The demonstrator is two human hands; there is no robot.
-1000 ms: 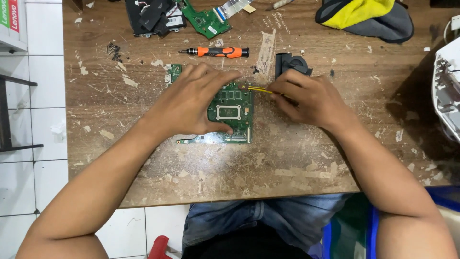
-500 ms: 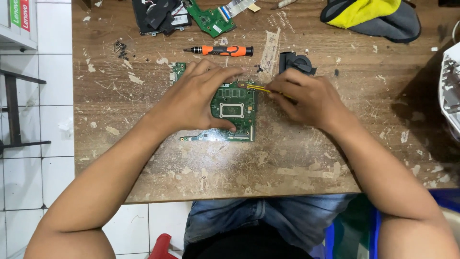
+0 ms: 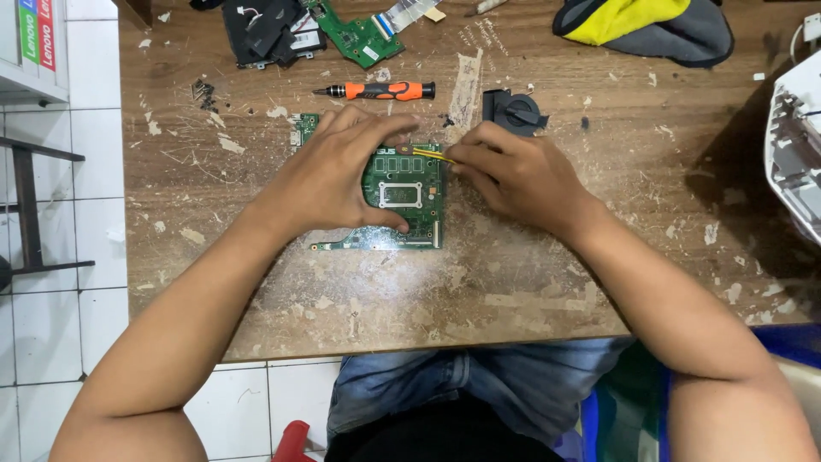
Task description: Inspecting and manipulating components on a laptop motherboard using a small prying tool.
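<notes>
A green circuit board (image 3: 402, 201) lies flat near the middle of the scarred wooden worktop (image 3: 530, 274). The left hand (image 3: 329, 175) presses on the board's left part, fingers spread and clasped over its top and lower edges. The right hand (image 3: 513, 171) sits just right of the board, its fingers pinched on a thin yellow tool (image 3: 432, 153) whose tip meets the board's upper right corner.

Beyond the board lies an orange-handled screwdriver (image 3: 380, 90); a small black fan (image 3: 511, 111) sits up and right of the board. Farther back rest a smaller green board (image 3: 359, 34) and black parts (image 3: 265, 34). A yellow-and-grey cloth (image 3: 650, 26) lies far right of the board at the rear edge, and a white casing (image 3: 795, 145) hangs over the right edge.

The worktop is flecked with pale scraps; bare wood opens below and right of the board. White floor tiles (image 3: 60, 257) lie to the left, where a red-and-green label (image 3: 38, 34) marks a box's corner.
</notes>
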